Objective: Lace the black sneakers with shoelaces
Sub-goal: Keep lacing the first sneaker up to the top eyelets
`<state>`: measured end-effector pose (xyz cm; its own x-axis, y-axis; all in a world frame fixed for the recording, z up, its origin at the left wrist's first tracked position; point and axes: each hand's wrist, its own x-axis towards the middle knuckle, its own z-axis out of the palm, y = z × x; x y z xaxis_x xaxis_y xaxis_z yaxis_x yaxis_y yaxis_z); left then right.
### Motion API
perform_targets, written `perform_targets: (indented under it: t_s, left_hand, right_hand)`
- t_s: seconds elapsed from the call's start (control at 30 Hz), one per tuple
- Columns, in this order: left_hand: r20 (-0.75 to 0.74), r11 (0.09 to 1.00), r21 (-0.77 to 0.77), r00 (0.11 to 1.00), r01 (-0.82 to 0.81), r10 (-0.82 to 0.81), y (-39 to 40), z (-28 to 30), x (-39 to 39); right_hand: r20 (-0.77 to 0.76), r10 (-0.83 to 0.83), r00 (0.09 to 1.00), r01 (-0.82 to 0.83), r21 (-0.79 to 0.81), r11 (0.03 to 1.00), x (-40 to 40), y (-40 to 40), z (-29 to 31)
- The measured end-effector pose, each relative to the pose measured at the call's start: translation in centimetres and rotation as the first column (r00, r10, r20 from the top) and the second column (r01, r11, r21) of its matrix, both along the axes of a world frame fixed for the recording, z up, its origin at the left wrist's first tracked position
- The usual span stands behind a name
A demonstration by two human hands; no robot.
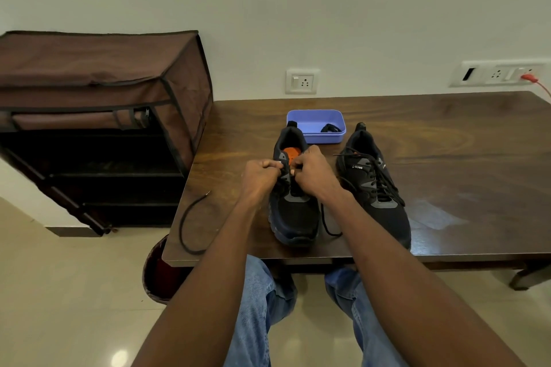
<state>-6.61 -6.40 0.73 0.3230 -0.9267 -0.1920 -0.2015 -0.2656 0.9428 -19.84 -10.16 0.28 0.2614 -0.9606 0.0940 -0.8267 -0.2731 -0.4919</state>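
Observation:
Two black sneakers stand on the dark wooden table [447, 134], toes toward me. The left sneaker [293, 214] shows an orange insole and has my hands over its eyelet area. My left hand [261, 177] has curled fingers gripping the sneaker's left eyelet flap. My right hand [313, 173] pinches something small at the right eyelets, probably the lace tip. A black shoelace [326, 225] runs from that sneaker down between the two sneakers, and its other end [186, 225] loops over the table's left edge. The right sneaker [378, 188] is laced.
A lilac plastic tray [316, 135] holding a small black item sits just behind the sneakers. A brown fabric shoe rack [98, 116] stands to the left of the table. Wall sockets are behind, with an orange plug at the far right. My knees are under the table's front edge.

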Motion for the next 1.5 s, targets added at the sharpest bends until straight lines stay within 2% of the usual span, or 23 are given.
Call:
perform_targets:
  t_s: [0.1, 0.2, 0.33, 0.37, 0.43, 0.5, 0.57, 0.6, 0.63, 0.67, 0.77, 0.83, 0.9, 1.03, 1.13, 1.17, 1.23, 1.27, 1.3, 1.33, 1.4, 1.43, 1.5]
  left_hand:
    - [0.062, 0.999, -0.013, 0.997, 0.051, -0.05, 0.2, 0.0, -0.1]
    - [0.144, 0.998, -0.009, 0.988, 0.063, -0.061, -0.1, -0.3, -0.3]
    - [0.18, 0.999, -0.001, 0.983, -0.038, 0.037, -0.2, -0.3, -0.1]
    - [0.13, 0.993, -0.012, 0.984, -0.118, 0.119, -0.1, 0.0, 0.2]
    - [-0.137, 0.94, -0.058, 0.935, -0.337, 0.327, 0.0, 0.8, 0.9]
    - [-0.433, 0.79, -0.133, 0.752, -0.598, 0.497, 0.2, 1.9, 2.1]
    - [-0.563, 0.598, -0.191, 0.586, -0.778, 0.582, 0.4, 2.5, 3.3]
    - [-0.577, 0.547, -0.214, 0.556, -0.809, 0.598, 0.6, 2.6, 3.6]
    - [-0.562, 0.558, -0.231, 0.577, -0.797, 0.592, 0.7, 2.6, 3.7]
    - [-0.505, 0.63, -0.243, 0.651, -0.738, 0.567, 0.8, 2.5, 3.6]
    - [-0.126, 0.944, -0.15, 0.953, -0.294, 0.277, 0.7, 1.6, 2.2]
    - [0.053, 0.999, -0.035, 0.999, 0.009, -0.008, 0.6, 1.0, 1.0]
    - [0.19, 0.99, 0.036, 0.972, 0.135, -0.14, 0.7, 0.9, 0.2]
    - [0.263, 0.997, -0.06, 0.964, 0.049, -0.032, 0.6, 0.6, 0.8]
    - [0.129, 0.936, -0.259, 0.952, -0.237, 0.276, 0.1, 0.4, 1.6]
    - [0.009, 0.863, -0.317, 0.908, -0.394, 0.418, -0.2, 0.5, 2.2]
    - [-0.254, 0.636, -0.377, 0.735, -0.674, 0.629, -0.4, 1.2, 3.6]
    - [-0.315, 0.538, -0.383, 0.654, -0.751, 0.688, -0.4, 1.3, 4.2]
    - [-0.3, 0.498, -0.384, 0.615, -0.778, 0.73, -0.4, 1.1, 4.8]
    - [-0.232, 0.534, -0.378, 0.636, -0.756, 0.736, -0.2, 1.1, 4.9]
    - [0.075, 0.754, -0.345, 0.785, -0.559, 0.615, 0.5, 0.8, 4.1]
    - [0.269, 0.855, -0.314, 0.825, -0.412, 0.496, 0.6, 0.5, 3.5]
    - [0.548, 0.973, -0.199, 0.81, -0.115, 0.208, 0.8, 0.4, 2.4]
  right_hand:
    - [0.098, -0.04, 0.994, 0.034, 0.059, 0.998, 0.0, -0.2, 0.0]
    - [0.096, -0.082, 0.992, 0.079, 0.034, 0.996, -0.4, -0.2, -0.1]
    - [0.1, -0.065, 0.993, 0.059, 0.067, 0.996, -0.5, -0.1, 0.2]
    - [0.109, -0.069, 0.992, 0.062, 0.071, 0.996, -0.6, -0.1, 0.3]
    - [0.13, -0.083, 0.988, 0.073, 0.08, 0.994, -0.8, -0.1, 0.6]
    - [0.152, -0.099, 0.983, 0.084, 0.101, 0.991, -1.1, -0.1, 0.6]
    - [0.163, -0.104, 0.981, 0.084, 0.122, 0.989, -1.2, -0.2, 0.7]
    - [0.162, -0.105, 0.981, 0.084, 0.131, 0.988, -1.2, -0.2, 0.6]
    - [0.155, -0.104, 0.982, 0.082, 0.138, 0.987, -1.2, -0.2, 0.7]
    - [0.148, -0.102, 0.984, 0.081, 0.142, 0.987, -1.1, -0.3, 0.7]
    - [0.134, -0.088, 0.987, 0.069, 0.138, 0.988, -1.1, -0.4, 0.6]
    - [0.138, -0.086, 0.987, 0.068, 0.13, 0.989, -1.1, -0.4, 0.6]
    - [0.147, -0.089, 0.985, 0.07, 0.129, 0.989, -1.1, -0.3, 0.5]
    - [0.151, -0.096, 0.984, 0.076, 0.133, 0.988, -1.2, -0.2, 0.4]
    - [0.149, -0.1, 0.984, 0.077, 0.152, 0.985, -1.3, -0.2, 0.8]
    - [0.148, -0.102, 0.984, 0.079, 0.159, 0.984, -1.3, -0.3, 0.8]
    - [0.143, -0.105, 0.984, 0.081, 0.164, 0.983, -1.4, -0.3, 0.9]
    - [0.142, -0.104, 0.984, 0.08, 0.166, 0.983, -1.5, -0.3, 0.9]
    - [0.142, -0.102, 0.985, 0.078, 0.167, 0.983, -1.5, -0.3, 0.9]
    - [0.145, -0.101, 0.984, 0.076, 0.17, 0.983, -1.5, -0.3, 0.9]
    - [0.15, -0.101, 0.984, 0.074, 0.175, 0.982, -1.5, -0.2, 0.9]
    - [0.146, -0.098, 0.984, 0.072, 0.175, 0.982, -1.5, -0.2, 1.0]
    - [0.136, -0.09, 0.987, 0.066, 0.17, 0.983, -1.4, -0.1, 1.0]
